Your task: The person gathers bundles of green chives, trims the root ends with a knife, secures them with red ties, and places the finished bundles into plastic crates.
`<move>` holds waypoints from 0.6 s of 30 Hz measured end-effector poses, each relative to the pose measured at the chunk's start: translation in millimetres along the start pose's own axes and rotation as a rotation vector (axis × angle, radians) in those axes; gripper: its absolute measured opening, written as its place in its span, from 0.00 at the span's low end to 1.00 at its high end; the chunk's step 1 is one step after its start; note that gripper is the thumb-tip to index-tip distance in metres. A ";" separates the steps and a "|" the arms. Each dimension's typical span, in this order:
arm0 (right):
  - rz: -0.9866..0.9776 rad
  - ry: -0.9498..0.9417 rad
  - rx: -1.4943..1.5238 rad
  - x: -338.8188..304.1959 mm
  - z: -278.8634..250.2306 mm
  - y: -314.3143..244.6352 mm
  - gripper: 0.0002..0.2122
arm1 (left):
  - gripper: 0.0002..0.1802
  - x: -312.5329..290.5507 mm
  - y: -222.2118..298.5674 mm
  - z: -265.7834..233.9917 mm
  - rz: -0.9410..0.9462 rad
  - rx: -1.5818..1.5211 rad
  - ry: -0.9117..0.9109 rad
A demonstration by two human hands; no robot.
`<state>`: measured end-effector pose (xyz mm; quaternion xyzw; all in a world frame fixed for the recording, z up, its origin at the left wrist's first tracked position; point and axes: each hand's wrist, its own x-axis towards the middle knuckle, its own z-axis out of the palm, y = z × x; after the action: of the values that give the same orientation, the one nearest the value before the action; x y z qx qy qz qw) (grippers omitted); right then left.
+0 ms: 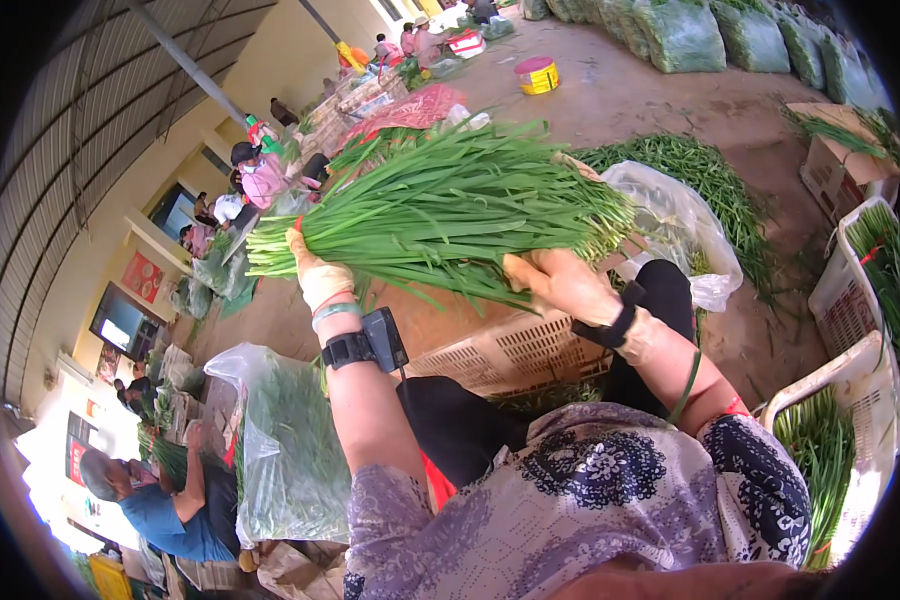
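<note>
A big bunch of garlic chives (450, 205) lies across in front of me, its pale cut stems at the left and its leaf ends spread to the right. My left hand (320, 275), in a thin pale glove, is closed around the bunch near the stems, beside a red band. At the lower right edge of the bunch, my gloved right hand (568, 285) grips the leaves; its fingertips are partly hidden by them. Beneath the bunch, between my knees, a beige slatted plastic crate (510, 350) shows. A clear plastic bag (685, 235) lies just right of the leaf tips.
Loose greens (695, 175) cover the floor beyond the bag. White crates of chives (815, 430) stand at my right. A filled plastic bag (290, 450) is at my left, near a co-worker in blue (175, 510). Stacked bags (680, 35) line the far side.
</note>
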<state>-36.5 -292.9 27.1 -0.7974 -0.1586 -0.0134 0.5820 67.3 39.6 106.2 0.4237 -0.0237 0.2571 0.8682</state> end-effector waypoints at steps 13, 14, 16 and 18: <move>-1.078 -0.343 -0.404 -65.3 55.7 5.0 0.14 | 0.31 20.7 -4.7 -39.6 -0.136 -0.045 0.007; -0.891 -0.447 -0.553 -74.8 41.8 2.9 0.19 | 0.32 24.7 -5.1 -48.0 -0.134 -0.022 0.018; -0.500 -0.494 -0.717 -87.0 8.8 1.0 0.26 | 0.35 29.9 -6.4 -57.0 -0.132 0.005 0.022; -0.079 -0.459 -0.547 -84.6 -29.1 1.4 0.30 | 0.35 38.4 -2.0 -77.2 -0.101 0.056 0.052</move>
<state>-111.7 -340.5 17.8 -0.8993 -0.3063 0.1015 0.2953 87.9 112.7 65.2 0.4417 0.0274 0.2242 0.8683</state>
